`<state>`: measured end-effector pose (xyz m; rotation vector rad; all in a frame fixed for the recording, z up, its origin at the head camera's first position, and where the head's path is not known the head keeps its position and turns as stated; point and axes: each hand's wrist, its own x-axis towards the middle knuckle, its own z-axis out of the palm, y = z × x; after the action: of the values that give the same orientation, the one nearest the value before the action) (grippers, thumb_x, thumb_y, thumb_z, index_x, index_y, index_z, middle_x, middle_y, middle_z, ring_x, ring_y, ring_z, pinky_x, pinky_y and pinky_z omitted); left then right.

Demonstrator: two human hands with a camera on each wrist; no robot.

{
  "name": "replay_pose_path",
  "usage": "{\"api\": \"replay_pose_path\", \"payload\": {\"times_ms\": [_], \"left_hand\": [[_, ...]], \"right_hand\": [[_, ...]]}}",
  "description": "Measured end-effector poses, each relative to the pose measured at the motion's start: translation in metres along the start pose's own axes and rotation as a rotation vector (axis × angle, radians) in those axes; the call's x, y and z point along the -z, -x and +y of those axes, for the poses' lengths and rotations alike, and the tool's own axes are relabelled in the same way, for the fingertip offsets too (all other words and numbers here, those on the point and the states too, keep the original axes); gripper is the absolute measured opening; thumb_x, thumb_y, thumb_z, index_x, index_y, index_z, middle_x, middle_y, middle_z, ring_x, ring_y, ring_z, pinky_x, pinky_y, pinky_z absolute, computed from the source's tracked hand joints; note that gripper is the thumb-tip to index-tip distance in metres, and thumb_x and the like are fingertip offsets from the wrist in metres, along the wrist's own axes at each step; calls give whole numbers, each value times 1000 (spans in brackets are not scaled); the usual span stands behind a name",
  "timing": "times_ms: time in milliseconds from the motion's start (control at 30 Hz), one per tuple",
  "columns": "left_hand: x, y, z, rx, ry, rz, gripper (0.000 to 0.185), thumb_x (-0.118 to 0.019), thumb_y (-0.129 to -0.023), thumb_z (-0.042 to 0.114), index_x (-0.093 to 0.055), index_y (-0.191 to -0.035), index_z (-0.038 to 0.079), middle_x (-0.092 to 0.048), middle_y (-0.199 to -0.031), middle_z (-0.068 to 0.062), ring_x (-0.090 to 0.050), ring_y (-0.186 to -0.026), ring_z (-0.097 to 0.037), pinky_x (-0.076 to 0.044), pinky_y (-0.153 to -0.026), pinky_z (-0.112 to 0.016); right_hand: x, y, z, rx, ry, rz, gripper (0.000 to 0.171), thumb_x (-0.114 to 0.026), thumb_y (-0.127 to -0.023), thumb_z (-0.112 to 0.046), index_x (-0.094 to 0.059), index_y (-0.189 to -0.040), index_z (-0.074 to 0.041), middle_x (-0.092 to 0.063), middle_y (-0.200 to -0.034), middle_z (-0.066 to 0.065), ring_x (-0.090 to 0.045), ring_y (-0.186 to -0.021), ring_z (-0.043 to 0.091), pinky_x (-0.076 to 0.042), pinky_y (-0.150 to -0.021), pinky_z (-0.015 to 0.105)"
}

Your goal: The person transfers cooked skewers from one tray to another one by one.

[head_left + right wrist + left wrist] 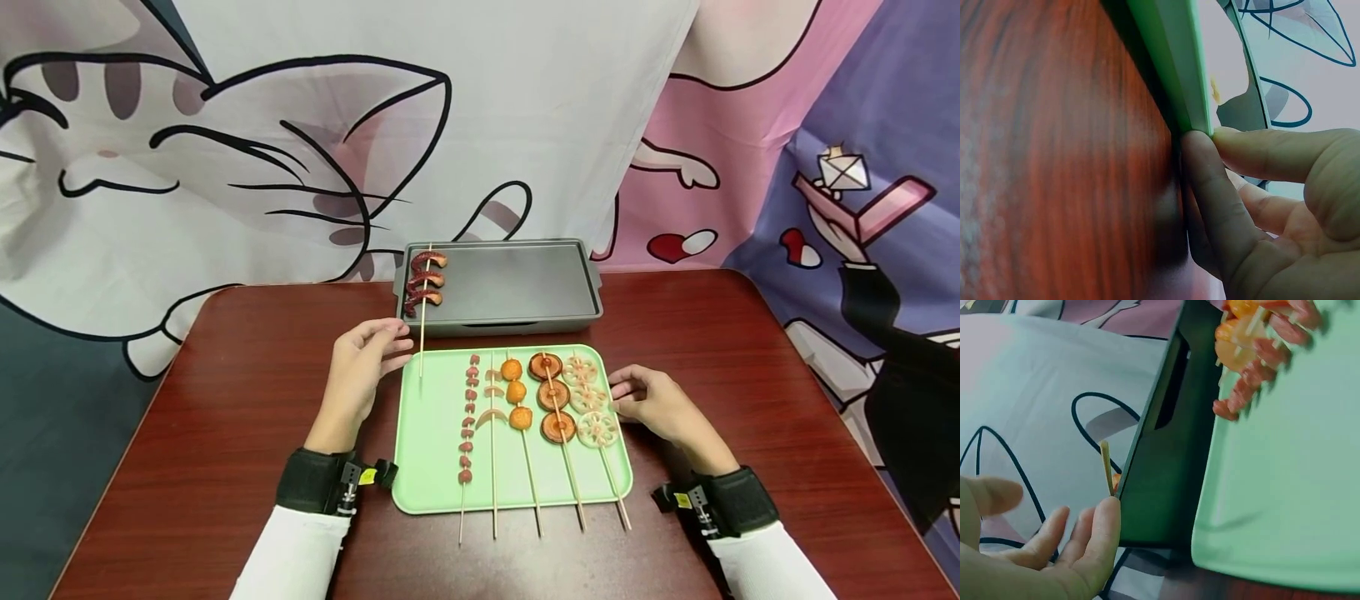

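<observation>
A skewer of dark red, curled pieces [427,280] lies over the left end of the grey grill pan [517,283], its bare stick jutting past the front edge. Beside that stick is my left hand [357,373], fingers spread and apart. In the left wrist view the stick's tip [1106,464] stands just past a fingertip, with the thumb well away. My right hand [663,407] pinches the right edge of the light green tray [427,450]. Seen from the right wrist, thumb and forefinger grip the tray's rim [1175,62].
On the tray lie skewers of small red meat pieces [466,447], thin curved pinkish pieces [491,416], orange balls [515,392], mushroom caps [553,395] and lotus root slices [597,429]. Their sticks overhang its front edge. A printed cloth [570,108] hangs behind the brown table [247,392].
</observation>
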<state>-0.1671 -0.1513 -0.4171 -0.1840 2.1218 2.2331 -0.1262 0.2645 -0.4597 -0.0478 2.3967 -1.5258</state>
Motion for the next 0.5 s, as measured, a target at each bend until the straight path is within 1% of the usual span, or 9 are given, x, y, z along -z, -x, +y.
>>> {"api": "replay_pose_path", "payload": {"times_ms": [100, 233, 367, 500], "left_hand": [[-2, -4, -2, 56, 68, 0, 40, -49, -110, 16, -54, -139, -10, -67, -117, -14, -74, -94, -12, -64, -89, -27], [-5, -6, -5, 123, 123, -18, 40, -50, -109, 11, -53, -140, -13, -71, -104, -6, -75, -89, -10, -63, -89, -26], [-5, -7, -9, 144, 194, -66, 39, -53, -107, 4, -52, -140, -16, -74, -95, -1, -76, -88, -10, -63, -87, -24], [-4, -10, -15, 145, 247, -103, 40, -57, -104, -2, -51, -140, -17, -76, -97, -4, -77, -93, -13, -62, -86, -21]], "right_hand": [[0, 0, 0, -1, 6, 3, 38, -70, -93, 1, -57, -127, 12, -65, -106, 21, -65, -88, 17, -63, -72, 24], [0, 1, -1, 0, 10, 5, 38, -70, -93, 1, -57, -127, 12, -65, -106, 21, -65, -88, 17, -63, -72, 24], [-1, 1, -1, 0, 6, 3, 38, -70, -93, 1, -58, -127, 12, -65, -106, 21, -65, -88, 17, -63, -72, 24], [-1, 2, -1, 2, 9, 0, 38, -70, -93, 1, -57, -127, 12, -65, -106, 21, -65, -88, 17, -63, -72, 25]]}}
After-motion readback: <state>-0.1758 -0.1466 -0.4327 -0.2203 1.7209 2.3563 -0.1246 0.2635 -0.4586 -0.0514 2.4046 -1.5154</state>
